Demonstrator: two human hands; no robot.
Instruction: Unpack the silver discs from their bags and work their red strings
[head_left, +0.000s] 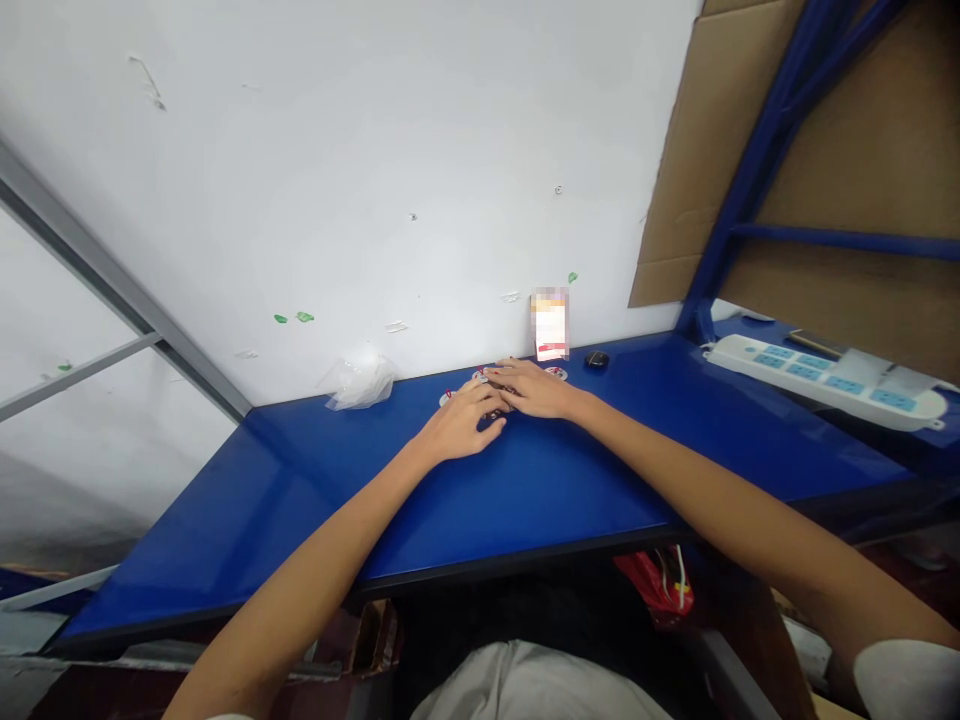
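Both hands meet at the back of the blue table, close to the wall. My left hand (459, 422) lies palm down with its fingers stretched forward and the thumb apart. From the right, my right hand (534, 389) reaches in, fingers extended and lying partly over the left fingertips. Small dark brown pieces (493, 415) show beneath and between the hands, mostly covered, too small to name. Beside the left fingers is a small white round piece with red on it (445, 398). Another white and red round piece (556, 373) rests just beyond my right hand.
A crumpled clear plastic bag (361, 383) lies left of the hands. Against the wall leans a blurred card (551, 325), with a small black object (596, 359) to its right. A white power strip (825, 382) sits beyond the blue frame post (742, 170).
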